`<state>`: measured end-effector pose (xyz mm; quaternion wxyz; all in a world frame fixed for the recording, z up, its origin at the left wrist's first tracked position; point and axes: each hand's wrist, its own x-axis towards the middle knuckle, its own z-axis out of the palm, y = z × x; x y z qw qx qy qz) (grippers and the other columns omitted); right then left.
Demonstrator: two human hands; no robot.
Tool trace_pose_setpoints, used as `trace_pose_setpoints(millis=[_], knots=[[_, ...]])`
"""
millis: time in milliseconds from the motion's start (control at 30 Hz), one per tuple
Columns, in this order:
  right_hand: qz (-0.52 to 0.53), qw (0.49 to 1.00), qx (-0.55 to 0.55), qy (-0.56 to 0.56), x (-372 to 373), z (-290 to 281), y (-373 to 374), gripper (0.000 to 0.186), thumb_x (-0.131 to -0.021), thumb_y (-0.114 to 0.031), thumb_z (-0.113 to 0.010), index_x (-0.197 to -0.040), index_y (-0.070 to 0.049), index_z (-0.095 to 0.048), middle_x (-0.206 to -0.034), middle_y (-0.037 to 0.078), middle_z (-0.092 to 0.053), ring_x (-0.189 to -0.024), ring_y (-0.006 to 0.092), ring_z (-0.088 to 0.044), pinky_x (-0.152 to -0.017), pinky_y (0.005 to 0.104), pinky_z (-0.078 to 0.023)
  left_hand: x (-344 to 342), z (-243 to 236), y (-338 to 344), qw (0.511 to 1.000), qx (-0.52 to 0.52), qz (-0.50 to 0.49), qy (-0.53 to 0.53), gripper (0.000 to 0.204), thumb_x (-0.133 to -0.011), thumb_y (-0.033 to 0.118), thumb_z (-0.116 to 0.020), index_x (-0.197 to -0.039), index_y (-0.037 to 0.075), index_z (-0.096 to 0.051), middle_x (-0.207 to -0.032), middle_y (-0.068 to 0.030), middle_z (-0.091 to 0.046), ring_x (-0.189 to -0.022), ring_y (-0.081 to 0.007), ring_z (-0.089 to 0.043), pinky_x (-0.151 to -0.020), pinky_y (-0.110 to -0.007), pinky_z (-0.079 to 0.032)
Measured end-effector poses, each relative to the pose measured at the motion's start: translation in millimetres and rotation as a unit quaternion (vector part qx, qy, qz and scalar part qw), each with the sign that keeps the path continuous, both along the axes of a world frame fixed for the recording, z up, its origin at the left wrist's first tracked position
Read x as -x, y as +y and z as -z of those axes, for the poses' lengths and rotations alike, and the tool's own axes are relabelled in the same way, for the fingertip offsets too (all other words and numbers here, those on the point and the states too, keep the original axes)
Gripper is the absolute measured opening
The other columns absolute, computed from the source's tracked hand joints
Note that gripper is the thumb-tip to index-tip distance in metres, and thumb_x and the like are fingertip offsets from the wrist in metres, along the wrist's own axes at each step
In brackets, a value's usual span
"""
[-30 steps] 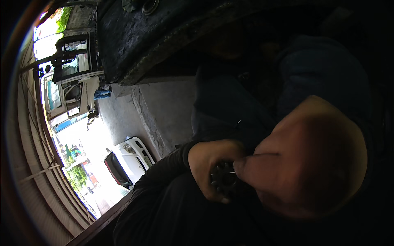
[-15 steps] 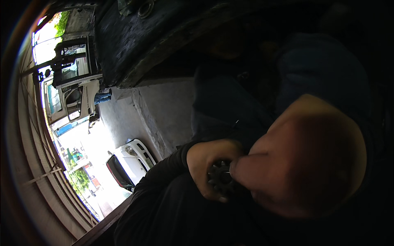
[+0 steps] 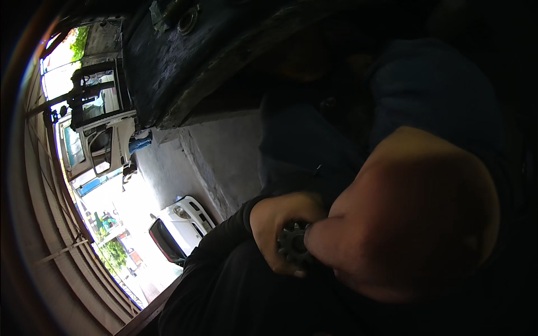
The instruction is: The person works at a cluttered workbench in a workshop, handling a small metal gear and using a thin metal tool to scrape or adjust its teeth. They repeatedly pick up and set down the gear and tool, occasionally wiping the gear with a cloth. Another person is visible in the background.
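Note:
A dark metal toothed gear (image 3: 293, 243) sits in my left hand (image 3: 274, 227), whose fingers curl round it below a black sleeve. My right hand (image 3: 403, 224) looms large and blurred, close to the camera. One digit of it points at the gear and covers the right part of the gear's face. The rest of its fingers are folded or in shadow, so anything inside them is hidden. Dark blue cloth (image 3: 443, 84) lies beyond the right hand.
A dark, worn surface (image 3: 174, 61) at the upper left bears a ring-shaped part (image 3: 189, 20). Grey concrete floor (image 3: 224, 151) lies below it. Farther off are a white car (image 3: 182, 224), a pale vehicle cab (image 3: 103, 140) and ribbed roofing (image 3: 50, 224).
Both hands and the gear have shifted slightly left, and the background a little down in the picture. The grip on the gear looks the same.

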<state>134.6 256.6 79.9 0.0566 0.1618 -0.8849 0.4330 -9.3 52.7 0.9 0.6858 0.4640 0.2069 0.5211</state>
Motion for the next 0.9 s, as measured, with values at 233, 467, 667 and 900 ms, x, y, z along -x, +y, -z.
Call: trace_pose_setpoints(millis=[233,467,667,900], knots=[[0.006,1.0,0.001,0.002,-1,1,0,0.009,-0.087,-0.009,-0.066,-0.094,-0.004,-0.069,-0.066,0.004,-0.07,-0.055,0.0128,-0.066,-0.045,0.0245,-0.051,5,-4,1,1.0,0.017,0.006,0.015,0.037,-0.065,0.013,-0.092,-0.091,0.0,-0.069,-0.077,-0.0069,-0.072,-0.065,-0.0179,-0.072,-0.054,-0.029,-0.055],[0.005,1.0,0.0,0.004,-1,1,0,0.009,-0.087,-0.01,-0.067,-0.094,-0.005,-0.069,-0.066,0.003,-0.07,-0.055,0.0129,-0.066,-0.045,0.0248,-0.051,4,-3,0,1.0,0.023,0.007,-0.002,0.037,-0.066,0.013,-0.092,-0.09,0.0,-0.067,-0.074,-0.0064,-0.072,-0.061,-0.0166,-0.071,-0.052,-0.028,-0.054],[0.004,1.0,-0.001,0.004,-1,1,-1,0.009,-0.086,-0.01,-0.068,-0.094,-0.005,-0.07,-0.066,0.003,-0.07,-0.055,0.0129,-0.066,-0.045,0.025,-0.051,1,3,-5,1.0,0.018,-0.004,-0.005,0.038,-0.066,0.013,-0.092,-0.092,0.0,-0.067,-0.072,-0.0058,-0.071,-0.061,-0.0159,-0.07,-0.051,-0.028,-0.054],[0.002,1.0,0.0,0.001,-1,1,-1,0.009,-0.086,-0.011,-0.068,-0.094,-0.006,-0.07,-0.066,0.003,-0.07,-0.055,0.0129,-0.066,-0.045,0.0253,-0.051,5,-3,1,0.999,0.003,0.016,0.03,0.039,-0.066,0.013,-0.092,-0.093,-0.001,-0.068,-0.073,-0.0063,-0.071,-0.062,-0.017,-0.071,-0.052,-0.028,-0.054]])
